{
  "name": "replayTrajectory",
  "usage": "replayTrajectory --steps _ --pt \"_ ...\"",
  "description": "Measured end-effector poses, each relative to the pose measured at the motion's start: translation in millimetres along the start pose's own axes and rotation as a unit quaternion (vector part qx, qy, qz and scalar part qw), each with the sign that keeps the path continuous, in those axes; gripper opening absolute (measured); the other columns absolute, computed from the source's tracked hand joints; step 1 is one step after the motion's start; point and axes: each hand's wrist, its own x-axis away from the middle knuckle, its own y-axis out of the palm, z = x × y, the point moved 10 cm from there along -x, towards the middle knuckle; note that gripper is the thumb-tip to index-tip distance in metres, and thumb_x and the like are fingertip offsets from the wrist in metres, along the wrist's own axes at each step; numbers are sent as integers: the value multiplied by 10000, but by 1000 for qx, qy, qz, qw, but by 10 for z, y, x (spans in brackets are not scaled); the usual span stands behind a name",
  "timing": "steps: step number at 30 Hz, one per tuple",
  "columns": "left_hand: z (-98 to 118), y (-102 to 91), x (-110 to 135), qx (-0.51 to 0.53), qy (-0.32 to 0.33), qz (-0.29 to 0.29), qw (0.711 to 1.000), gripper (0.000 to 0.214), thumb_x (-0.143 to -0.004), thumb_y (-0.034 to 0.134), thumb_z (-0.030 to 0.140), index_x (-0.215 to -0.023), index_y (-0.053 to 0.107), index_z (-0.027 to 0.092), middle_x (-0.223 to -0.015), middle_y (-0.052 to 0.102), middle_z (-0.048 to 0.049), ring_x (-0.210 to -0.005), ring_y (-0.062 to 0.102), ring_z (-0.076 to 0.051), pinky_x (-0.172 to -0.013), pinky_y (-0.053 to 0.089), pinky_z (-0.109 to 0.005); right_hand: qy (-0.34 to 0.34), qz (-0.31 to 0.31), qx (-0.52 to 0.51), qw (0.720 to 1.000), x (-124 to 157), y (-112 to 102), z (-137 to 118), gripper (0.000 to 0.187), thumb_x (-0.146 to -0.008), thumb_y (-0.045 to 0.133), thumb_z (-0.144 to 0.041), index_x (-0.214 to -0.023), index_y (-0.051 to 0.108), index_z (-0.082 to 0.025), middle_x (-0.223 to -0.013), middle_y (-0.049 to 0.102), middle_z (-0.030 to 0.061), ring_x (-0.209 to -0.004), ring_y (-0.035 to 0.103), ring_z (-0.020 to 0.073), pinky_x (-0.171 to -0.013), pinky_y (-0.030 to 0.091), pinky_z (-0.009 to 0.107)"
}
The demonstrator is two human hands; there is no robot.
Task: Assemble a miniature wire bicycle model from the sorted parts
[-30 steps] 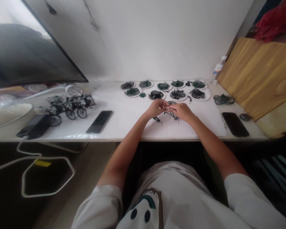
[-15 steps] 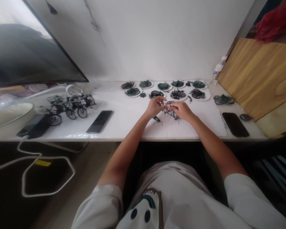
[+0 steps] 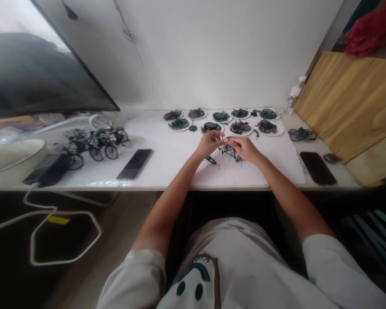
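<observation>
My left hand (image 3: 209, 143) and my right hand (image 3: 246, 148) meet above the white work sheet, fingertips nearly touching. Between and below them is a partly built black model bicycle (image 3: 229, 150), its thin frame partly hidden by the fingers. Both hands are closed in a pinch at its upper part; the exact piece between the fingertips is too small to make out. A small dark green part (image 3: 210, 160) lies just below my left hand. Fine thin pieces lie on the sheet near the bicycle.
Several plates of dark bicycle parts (image 3: 241, 127) line the back. At left stand several assembled model bicycles (image 3: 93, 143) beside a phone (image 3: 134, 164), a black box (image 3: 48, 169) and a white basin (image 3: 16, 154). On the right are another phone (image 3: 318, 168), loose wheels (image 3: 302, 134) and a bottle (image 3: 295, 94).
My right hand's fingers have shifted slightly left, closer to my left fingertips. The model bicycle has turned or moved very slightly; everything else is unchanged.
</observation>
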Motion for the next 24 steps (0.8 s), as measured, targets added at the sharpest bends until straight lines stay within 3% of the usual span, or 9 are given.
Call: replayTrajectory --steps 4,14,20,24 --pt "-12 -39 -9 10 6 30 999 433 -897 825 550 -1050 736 155 -849 668 -32 -650 510 -102 -607 393 -251 9 2 -13 1000 -4 2 14 501 -1109 509 -600 -995 763 -183 -715 584 6 -665 443 163 -673 364 307" --pt "-32 -19 -10 10 -18 25 999 461 -905 834 555 -1091 727 147 -930 731 -61 -702 583 -107 -634 450 -238 38 13 -26 999 7 -40 -20 564 -1087 510 -689 -988 762 -194 -668 508 -12 -658 434 169 -629 346 307" --pt "45 134 66 49 -52 -56 996 661 -847 836 700 -1165 704 137 -889 734 -59 -671 548 -101 -585 424 -230 31 35 -27 999 -10 -78 -44 591 -1073 511 -713 -920 734 -188 -671 474 -13 -644 402 160 -631 332 315" --pt "121 236 116 46 -46 -124 990 652 -797 842 766 -951 723 144 -714 616 -6 -627 515 -101 -555 381 -237 28 37 -30 998 -13 -73 -23 571 -1068 530 -688 -931 748 -178 -719 562 9 -656 427 158 -636 340 312"
